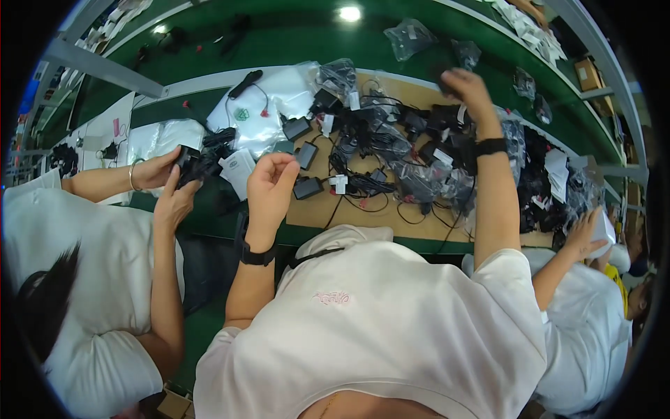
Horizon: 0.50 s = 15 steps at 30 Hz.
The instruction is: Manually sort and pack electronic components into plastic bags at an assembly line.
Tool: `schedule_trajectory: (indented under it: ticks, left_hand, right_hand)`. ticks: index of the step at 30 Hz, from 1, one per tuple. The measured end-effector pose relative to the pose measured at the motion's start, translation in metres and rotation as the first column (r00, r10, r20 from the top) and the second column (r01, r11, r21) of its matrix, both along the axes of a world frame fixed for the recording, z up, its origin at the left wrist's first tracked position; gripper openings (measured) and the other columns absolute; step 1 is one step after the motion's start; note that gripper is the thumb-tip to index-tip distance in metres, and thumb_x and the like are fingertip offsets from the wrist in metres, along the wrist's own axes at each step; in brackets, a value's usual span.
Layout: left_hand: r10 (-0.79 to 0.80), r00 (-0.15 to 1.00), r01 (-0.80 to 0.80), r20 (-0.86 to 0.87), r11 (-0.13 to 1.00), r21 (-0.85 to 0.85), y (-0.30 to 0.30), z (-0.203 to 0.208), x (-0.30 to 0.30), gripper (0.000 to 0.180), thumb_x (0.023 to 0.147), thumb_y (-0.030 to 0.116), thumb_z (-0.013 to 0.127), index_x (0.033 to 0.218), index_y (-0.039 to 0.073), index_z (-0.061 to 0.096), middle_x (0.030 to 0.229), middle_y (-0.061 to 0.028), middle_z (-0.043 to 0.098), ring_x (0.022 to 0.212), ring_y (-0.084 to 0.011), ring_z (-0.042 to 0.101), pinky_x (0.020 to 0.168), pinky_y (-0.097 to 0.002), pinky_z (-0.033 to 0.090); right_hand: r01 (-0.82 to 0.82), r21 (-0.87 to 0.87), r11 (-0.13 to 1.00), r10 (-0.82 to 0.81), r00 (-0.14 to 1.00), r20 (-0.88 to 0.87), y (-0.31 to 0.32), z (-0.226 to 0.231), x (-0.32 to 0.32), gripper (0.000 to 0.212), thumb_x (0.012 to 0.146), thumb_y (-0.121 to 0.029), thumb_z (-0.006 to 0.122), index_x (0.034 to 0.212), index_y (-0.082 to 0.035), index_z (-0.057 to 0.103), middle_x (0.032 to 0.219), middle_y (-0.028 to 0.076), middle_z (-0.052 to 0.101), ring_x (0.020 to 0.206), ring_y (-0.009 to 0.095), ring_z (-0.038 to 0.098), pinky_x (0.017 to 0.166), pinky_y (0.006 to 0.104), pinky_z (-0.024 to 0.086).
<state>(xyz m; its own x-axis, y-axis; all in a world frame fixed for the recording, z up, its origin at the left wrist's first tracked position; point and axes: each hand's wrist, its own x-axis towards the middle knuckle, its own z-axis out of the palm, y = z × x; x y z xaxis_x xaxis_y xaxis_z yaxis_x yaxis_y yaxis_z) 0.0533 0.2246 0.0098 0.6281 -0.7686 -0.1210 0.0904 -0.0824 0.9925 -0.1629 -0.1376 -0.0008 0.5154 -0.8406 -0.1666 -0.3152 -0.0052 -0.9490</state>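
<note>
My left hand (271,183) is raised at the near edge of the brown board, its fingers curled in toward the thumb. Whatever the fingers may hold is hidden. Just right of it lie black power adapters (306,155) with cables. My right hand (469,89) reaches over the far side of the heap, fingers bent around a dark, blurred thing I cannot make out. Below that hand spreads a tangle of black cables (370,140) and adapters, some in clear plastic bags (419,178). Both my wrists wear black bands.
A brown board (314,211) lies on the green bench. Clear plastic bags (262,122) are stacked at the left. A person on the left holds a black adapter (187,162); another on the right handles a white item (601,232). Bagged parts (410,38) lie on the far green surface.
</note>
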Motion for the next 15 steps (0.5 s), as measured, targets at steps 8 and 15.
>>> schedule_trajectory:
  ticks: [8, 15]
  left_hand:
    - [-0.334, 0.893, 0.131, -0.302, 0.835, -0.535, -0.122, 0.086, -0.082, 0.047, 0.081, 0.018, 0.063, 0.114, -0.004, 0.039, 0.107, -0.0118, 0.051, 0.086, -0.0157, 0.056, 0.074, -0.0256, 0.048]
    - [-0.425, 0.800, -0.050, -0.423, 0.656, -0.753, -0.138, 0.147, -0.078, 0.026, 0.085, 0.025, 0.057, 0.097, 0.003, 0.049, 0.091, -0.0037, 0.055, 0.086, -0.0157, 0.055, 0.078, -0.0304, 0.046]
  right_hand:
    - [-0.248, -0.642, 0.726, 0.231, 0.967, -0.111, 0.163, 0.132, 0.022, 0.056, 0.065, -0.013, 0.074, 0.115, 0.001, 0.052, 0.098, 0.006, 0.059, 0.076, 0.009, 0.056, 0.068, 0.0223, 0.046]
    - [-0.128, -0.086, 0.988, 0.144, 0.967, 0.211, 0.105, 0.021, -0.010, 0.059, 0.081, -0.024, 0.061, 0.131, -0.006, 0.036, 0.127, 0.014, 0.043, 0.115, 0.022, 0.041, 0.095, 0.0297, 0.033]
